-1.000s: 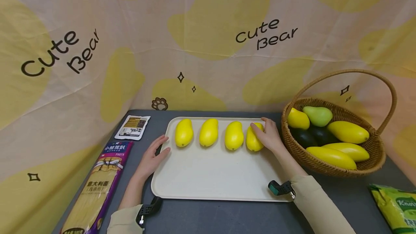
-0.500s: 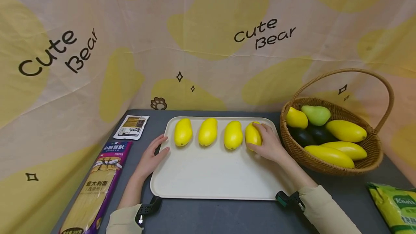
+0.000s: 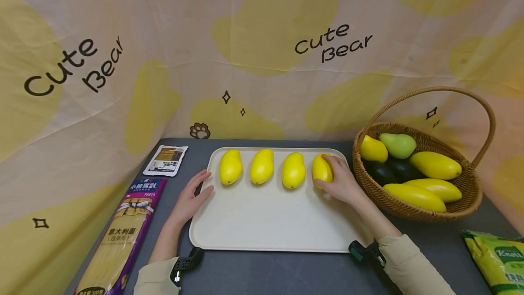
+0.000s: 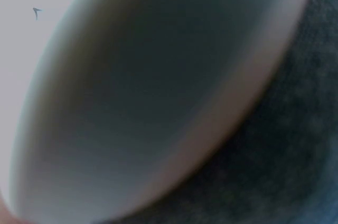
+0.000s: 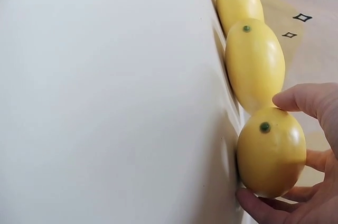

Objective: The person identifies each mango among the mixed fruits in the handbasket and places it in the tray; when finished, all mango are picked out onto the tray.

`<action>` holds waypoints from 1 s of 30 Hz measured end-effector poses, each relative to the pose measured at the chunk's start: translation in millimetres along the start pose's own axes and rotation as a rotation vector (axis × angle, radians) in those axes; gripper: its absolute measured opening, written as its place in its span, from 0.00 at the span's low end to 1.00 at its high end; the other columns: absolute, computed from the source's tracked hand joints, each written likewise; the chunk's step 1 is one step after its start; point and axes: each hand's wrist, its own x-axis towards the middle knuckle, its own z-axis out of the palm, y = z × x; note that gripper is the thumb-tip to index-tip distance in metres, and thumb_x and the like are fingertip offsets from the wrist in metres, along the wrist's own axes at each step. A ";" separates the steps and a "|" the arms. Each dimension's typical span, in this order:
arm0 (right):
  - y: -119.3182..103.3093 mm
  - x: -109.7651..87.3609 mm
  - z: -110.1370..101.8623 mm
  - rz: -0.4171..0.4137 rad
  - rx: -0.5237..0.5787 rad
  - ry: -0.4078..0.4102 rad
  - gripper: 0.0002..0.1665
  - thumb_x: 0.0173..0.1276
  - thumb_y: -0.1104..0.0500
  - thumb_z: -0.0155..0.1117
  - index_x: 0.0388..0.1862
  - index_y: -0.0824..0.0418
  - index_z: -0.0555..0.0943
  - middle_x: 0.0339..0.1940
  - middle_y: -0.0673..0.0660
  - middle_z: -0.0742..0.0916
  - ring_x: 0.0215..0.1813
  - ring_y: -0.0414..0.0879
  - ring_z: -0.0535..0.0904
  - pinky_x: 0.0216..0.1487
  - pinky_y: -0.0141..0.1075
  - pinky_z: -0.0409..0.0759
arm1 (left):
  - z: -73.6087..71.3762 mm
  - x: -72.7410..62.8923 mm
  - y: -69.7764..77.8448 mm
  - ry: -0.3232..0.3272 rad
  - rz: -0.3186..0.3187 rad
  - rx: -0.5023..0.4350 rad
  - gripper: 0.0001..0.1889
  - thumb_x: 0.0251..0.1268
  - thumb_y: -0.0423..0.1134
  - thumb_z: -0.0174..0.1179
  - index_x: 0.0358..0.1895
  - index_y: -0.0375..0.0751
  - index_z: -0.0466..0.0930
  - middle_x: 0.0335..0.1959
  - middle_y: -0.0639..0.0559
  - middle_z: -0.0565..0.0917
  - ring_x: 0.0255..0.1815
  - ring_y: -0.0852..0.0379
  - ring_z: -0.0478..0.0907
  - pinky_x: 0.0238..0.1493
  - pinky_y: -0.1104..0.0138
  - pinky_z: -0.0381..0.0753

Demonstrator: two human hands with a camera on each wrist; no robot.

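- I have the right hand (image 3: 343, 182) gripping the rightmost mango (image 3: 321, 167); thumb by its near end, fingers over its far part.
- Held mango sits at the far right of the white tray (image 3: 270, 222), end of a row of four.
- Rest of the row, left to right: first mango (image 3: 231, 167), second mango (image 3: 262, 166), third mango (image 3: 294, 170). All lie lengthwise away from the person; I see gaps between them from above.
- From the right wrist I see a green dot on the held fruit's end, the others lined up beyond it.
- Left hand (image 3: 192, 197) at the tray's left edge, fingers relaxed and extended, grasping nothing I can make out. Left wrist view too blurred for me to read.
- Woven basket (image 3: 471, 195) just right of the tray, handle up. Inside: green pear (image 3: 398, 145), small yellow fruit (image 3: 374, 149), two dark fruits (image 3: 380, 173), a larger yellow fruit (image 3: 435, 165), two long yellow fruits (image 3: 415, 197) along the front.
- Left of the tray: white pouch (image 3: 166, 160) at the back, pasta bag (image 3: 118, 240) nearer.
- Green packet (image 3: 497, 258) at lower right, cut by the frame.
- Grey table (image 3: 266, 272) under everything; printed cloth (image 3: 262, 26) behind.
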 end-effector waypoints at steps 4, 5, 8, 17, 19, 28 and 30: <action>0.7 0.4 0.0 -0.009 0.003 0.004 0.47 0.59 0.52 0.71 0.72 0.65 0.62 0.69 0.71 0.65 0.67 0.65 0.63 0.59 0.59 0.69 | -0.3 -0.4 0.8 0.001 0.000 -0.010 0.28 0.72 0.44 0.56 0.71 0.37 0.66 0.76 0.43 0.57 0.76 0.42 0.50 0.72 0.41 0.45; 0.7 0.5 -0.1 -0.012 0.004 0.006 0.47 0.58 0.52 0.71 0.72 0.65 0.62 0.69 0.71 0.65 0.67 0.65 0.63 0.59 0.59 0.69 | -0.5 -0.5 1.1 0.002 0.003 -0.009 0.28 0.72 0.44 0.56 0.71 0.37 0.66 0.76 0.43 0.57 0.76 0.41 0.50 0.72 0.41 0.45; 0.9 0.0 0.3 -0.011 0.003 0.013 0.48 0.57 0.51 0.71 0.72 0.65 0.62 0.69 0.71 0.65 0.66 0.64 0.64 0.58 0.58 0.70 | -0.7 -0.9 2.0 0.004 0.006 -0.007 0.28 0.72 0.43 0.56 0.70 0.37 0.66 0.76 0.42 0.58 0.76 0.41 0.50 0.72 0.41 0.45; 1.8 -0.3 -0.1 0.010 -0.009 -0.011 0.49 0.58 0.51 0.71 0.74 0.64 0.59 0.70 0.71 0.63 0.66 0.64 0.63 0.60 0.59 0.69 | -1.1 -1.8 3.7 0.005 0.008 -0.006 0.28 0.72 0.44 0.56 0.70 0.37 0.66 0.76 0.43 0.58 0.76 0.41 0.50 0.72 0.41 0.45; 1.8 -0.2 -0.1 0.008 -0.013 -0.013 0.50 0.58 0.51 0.71 0.74 0.65 0.59 0.70 0.71 0.62 0.66 0.65 0.63 0.60 0.60 0.69 | -1.4 -1.6 3.9 0.001 0.008 -0.003 0.28 0.72 0.43 0.56 0.71 0.37 0.66 0.76 0.42 0.58 0.76 0.41 0.50 0.72 0.40 0.45; 1.4 -0.5 0.4 0.001 -0.006 -0.001 0.51 0.57 0.50 0.71 0.73 0.67 0.58 0.71 0.72 0.62 0.68 0.66 0.60 0.61 0.61 0.67 | -1.6 -2.0 6.0 -0.012 0.005 -0.026 0.28 0.73 0.43 0.56 0.71 0.37 0.65 0.76 0.42 0.56 0.76 0.40 0.49 0.72 0.40 0.44; 0.9 -1.0 0.0 -0.001 -0.008 -0.004 0.52 0.57 0.50 0.71 0.73 0.68 0.58 0.71 0.73 0.61 0.69 0.66 0.60 0.61 0.61 0.67 | -1.5 -1.6 5.1 -0.013 0.004 -0.021 0.28 0.73 0.43 0.56 0.71 0.37 0.65 0.76 0.42 0.56 0.76 0.40 0.49 0.72 0.40 0.44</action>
